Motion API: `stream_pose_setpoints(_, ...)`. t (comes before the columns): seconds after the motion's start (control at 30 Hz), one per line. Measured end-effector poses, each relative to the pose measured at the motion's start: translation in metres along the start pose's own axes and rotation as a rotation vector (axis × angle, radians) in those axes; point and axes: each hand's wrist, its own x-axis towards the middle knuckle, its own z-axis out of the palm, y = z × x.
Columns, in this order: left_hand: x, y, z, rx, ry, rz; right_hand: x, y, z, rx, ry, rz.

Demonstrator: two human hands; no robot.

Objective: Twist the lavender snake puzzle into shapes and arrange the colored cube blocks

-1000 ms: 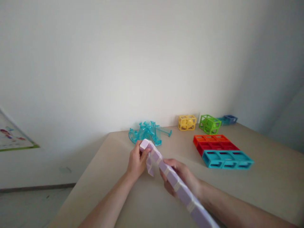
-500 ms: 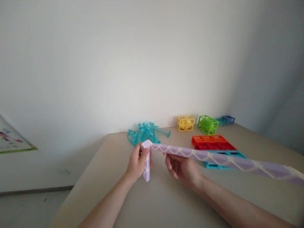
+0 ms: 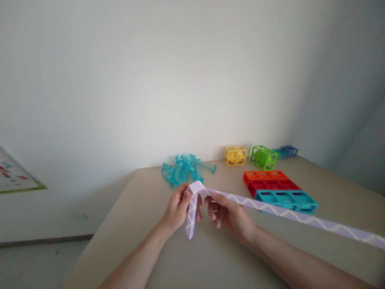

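A long purple twist snake puzzle (image 3: 270, 208) with white edges hangs in the air above the table. Its short bent end points down, and its long straight part runs off past the right edge of the view. My left hand (image 3: 177, 206) is closed on the bent end, thumb in front. Just right of the bend, my right hand (image 3: 231, 214) grips the long part, thumb along it and fingers curled below.
On the table (image 3: 132, 224) against the wall lies a heap of clear teal plastic pieces (image 3: 183, 168). Farther right stand a yellow cage block (image 3: 235, 155), a green one (image 3: 264, 157) and a blue piece (image 3: 289, 151). Orange, red (image 3: 275, 184) and teal frames (image 3: 285, 200) lie nearer.
The snake puzzle's bend has moved slightly right and down, and its long part has swung lower at the right. My right thumb now lies over the puzzle instead of being hidden beneath it.
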Motion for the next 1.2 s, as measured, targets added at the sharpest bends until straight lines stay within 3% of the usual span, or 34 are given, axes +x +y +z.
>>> stream_pose_setpoints(0.23, -0.003, -0.005, 0.005, 0.327, 0.115, 0.167, -0.004, 0.003, 0.004, -0.260, -0.037, -0.161)
stream_pose_setpoints(0.5, -0.004, -0.006, 0.011, 0.125, 0.067, 0.137, 0.000, 0.006, 0.007, 0.133, -0.087, 0.006)
stream_pose_setpoints(0.63, -0.004, -0.010, 0.014, 0.110, 0.072, 0.109, -0.002, 0.002, 0.010, 0.166, -0.090, -0.003)
stream_pose_setpoints(0.77, -0.003, -0.018, 0.007, 0.239, 0.097, 0.223, -0.003, -0.001, 0.010, 0.119, -0.041, -0.024)
stream_pose_setpoints(0.87, -0.002, -0.018, -0.007, 0.495, 0.050, 0.415, -0.003, -0.004, 0.008, 0.075, -0.026, -0.007)
stream_pose_setpoints(0.97, 0.001, -0.009, -0.020, 0.796, -0.016, 0.680, -0.003, -0.006, 0.003, 0.019, 0.060, 0.003)
stream_pose_setpoints(1.03, 0.001, -0.001, -0.023, 0.895, -0.087, 0.759, -0.002, -0.007, -0.002, -0.031, 0.195, -0.038)
stream_pose_setpoints(1.2, -0.005, 0.006, -0.013, 0.896, -0.247, 0.656, 0.006, -0.007, -0.014, -0.096, 0.461, -0.272)
